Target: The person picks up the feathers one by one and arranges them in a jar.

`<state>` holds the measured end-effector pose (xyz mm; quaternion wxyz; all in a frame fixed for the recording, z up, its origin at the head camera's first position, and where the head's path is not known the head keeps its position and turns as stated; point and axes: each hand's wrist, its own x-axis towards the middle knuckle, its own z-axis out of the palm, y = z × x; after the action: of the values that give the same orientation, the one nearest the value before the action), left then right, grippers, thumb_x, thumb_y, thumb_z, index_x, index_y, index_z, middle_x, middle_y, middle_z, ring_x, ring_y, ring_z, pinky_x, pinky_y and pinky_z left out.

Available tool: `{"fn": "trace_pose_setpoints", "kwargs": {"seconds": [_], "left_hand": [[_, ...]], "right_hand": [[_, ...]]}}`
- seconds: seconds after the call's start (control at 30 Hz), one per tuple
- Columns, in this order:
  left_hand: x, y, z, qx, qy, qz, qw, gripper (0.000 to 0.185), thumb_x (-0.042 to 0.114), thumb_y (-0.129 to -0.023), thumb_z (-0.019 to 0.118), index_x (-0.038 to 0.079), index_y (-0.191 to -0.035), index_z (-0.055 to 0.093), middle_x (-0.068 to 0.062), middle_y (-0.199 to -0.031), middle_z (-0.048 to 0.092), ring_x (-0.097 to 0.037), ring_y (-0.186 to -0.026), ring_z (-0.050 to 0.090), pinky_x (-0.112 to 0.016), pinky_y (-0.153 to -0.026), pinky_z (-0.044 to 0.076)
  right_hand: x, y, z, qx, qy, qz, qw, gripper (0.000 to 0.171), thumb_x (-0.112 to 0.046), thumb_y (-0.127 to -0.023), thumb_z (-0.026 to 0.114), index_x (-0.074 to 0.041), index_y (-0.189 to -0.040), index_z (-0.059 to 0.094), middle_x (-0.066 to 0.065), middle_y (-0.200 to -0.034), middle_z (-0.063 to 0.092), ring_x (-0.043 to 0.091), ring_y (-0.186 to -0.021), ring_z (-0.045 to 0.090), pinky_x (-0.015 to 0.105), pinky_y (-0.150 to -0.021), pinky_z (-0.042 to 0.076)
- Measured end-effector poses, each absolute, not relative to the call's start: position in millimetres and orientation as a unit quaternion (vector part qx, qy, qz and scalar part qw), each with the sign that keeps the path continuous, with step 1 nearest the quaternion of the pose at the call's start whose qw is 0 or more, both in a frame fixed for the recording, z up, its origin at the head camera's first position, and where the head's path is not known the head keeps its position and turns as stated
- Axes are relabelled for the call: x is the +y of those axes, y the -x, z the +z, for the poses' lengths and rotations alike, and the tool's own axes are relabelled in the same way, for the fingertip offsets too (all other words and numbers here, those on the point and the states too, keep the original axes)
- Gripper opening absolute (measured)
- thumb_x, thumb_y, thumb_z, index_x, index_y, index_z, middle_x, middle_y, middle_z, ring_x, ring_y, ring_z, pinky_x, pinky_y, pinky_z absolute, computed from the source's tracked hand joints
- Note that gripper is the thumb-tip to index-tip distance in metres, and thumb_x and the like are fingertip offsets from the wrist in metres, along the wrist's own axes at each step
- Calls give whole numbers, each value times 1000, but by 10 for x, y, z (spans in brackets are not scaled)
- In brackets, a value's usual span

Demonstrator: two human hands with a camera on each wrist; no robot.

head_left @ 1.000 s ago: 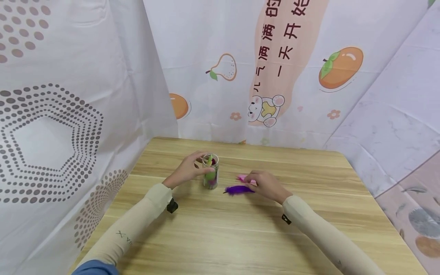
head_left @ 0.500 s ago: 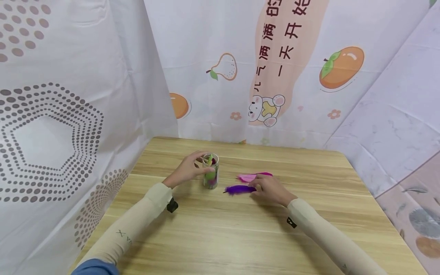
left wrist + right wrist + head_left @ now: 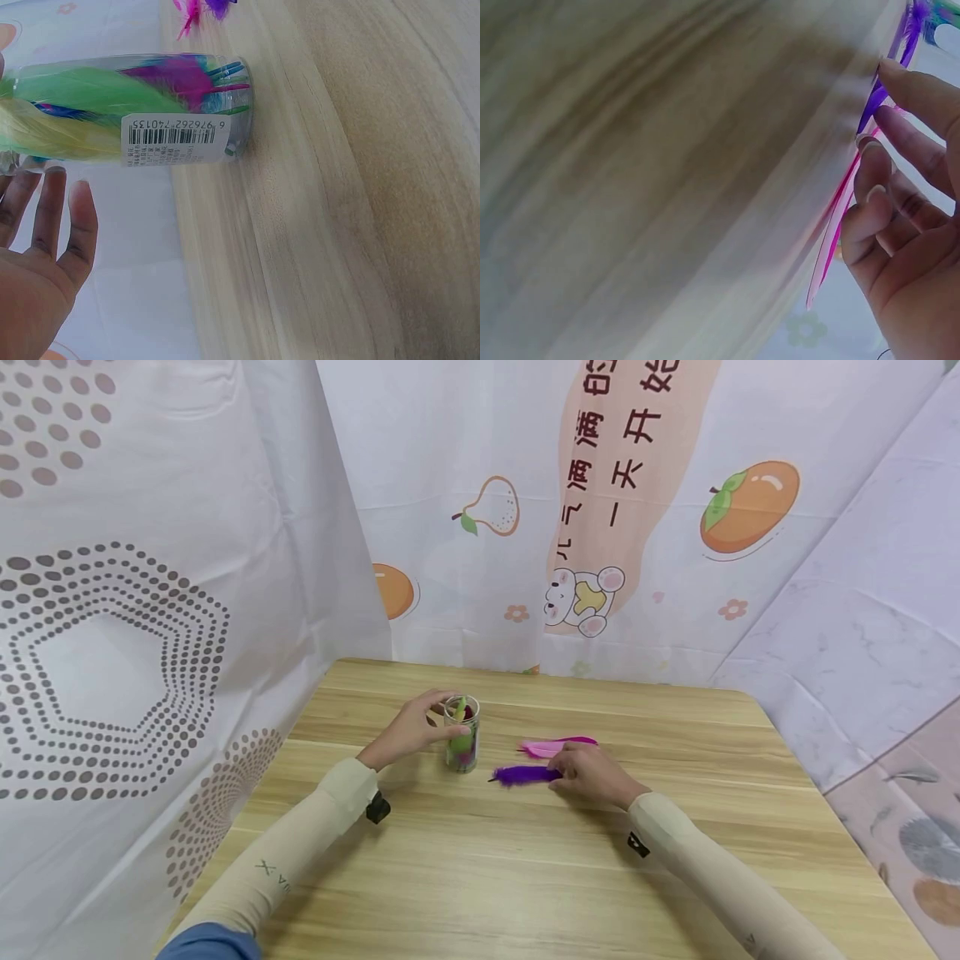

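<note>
A clear glass jar (image 3: pixel 461 764) stands upright on the table, with green, yellow, blue and magenta feathers inside. My left hand (image 3: pixel 411 727) holds it near the rim, thumb on the near side and fingers behind. In the left wrist view the jar's barcode label (image 3: pixel 176 139) shows. My right hand (image 3: pixel 591 775) is at the right end of a purple feather (image 3: pixel 521 775) lying flat. Thumb and index finger pinch that end in the right wrist view, with the other fingers curled. Just behind lie pink feathers (image 3: pixel 543 748), one light and one magenta, which the hand does not hold.
The wooden table (image 3: pixel 480 877) reaches back to a printed curtain (image 3: pixel 420 460) with fruit pictures. A white dotted curtain (image 3: pixel 135 677) hangs along the left side. Another cloth (image 3: pixel 862 635) covers the right.
My right hand has shifted from the pink feathers towards me, onto the purple feather's end, and the magenta feather has come into sight. The left hand and jar have stayed put.
</note>
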<state>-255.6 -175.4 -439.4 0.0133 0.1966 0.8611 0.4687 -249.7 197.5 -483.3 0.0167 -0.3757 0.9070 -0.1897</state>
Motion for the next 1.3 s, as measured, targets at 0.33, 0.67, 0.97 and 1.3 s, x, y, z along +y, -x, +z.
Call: {"fn": "trace_pose_setpoints", "kwargs": {"seconds": [0.33,0.67,0.97,1.3], "left_hand": [[-1740,2561,-4398,862,-196,468,8,72,63,-82,79,34,-144,57,11,-128,61,-21,-109,56,-43,-79,54],[-1723,2538,-4381,863,-191,467,8,73,64,-82,79,34,-144,58,10,-128,61,-21,-109,56,-42,-80,54],[-1723,2534,-4391,863,-191,468,11,77,63,-82,79,27,-147,57,9,-129,61,-22,-111,56,-43,-79,54],[-1739,2534,-4388,860,-192,473,9,75,64,-82,79,31,-146,57,8,-127,61,-23,-110,56,-43,-78,54]], "right_hand": [[1927,2501,-4865,909,375,-182,9,7,-22,-92,79,-16,-96,79,-9,-94,65,6,-83,59,29,-74,54],[1890,2443,-4856,904,387,-182,-1,9,-8,-90,74,-16,-86,75,-6,-91,65,7,-82,61,29,-75,55],[1938,2461,-4851,910,358,-211,5,12,-8,-89,72,-19,-85,69,-12,-79,63,2,-70,56,25,-65,52],[1967,2486,-4773,906,321,-272,52,10,-7,-91,77,-15,-92,72,-10,-85,68,6,-77,62,27,-70,53]]}}
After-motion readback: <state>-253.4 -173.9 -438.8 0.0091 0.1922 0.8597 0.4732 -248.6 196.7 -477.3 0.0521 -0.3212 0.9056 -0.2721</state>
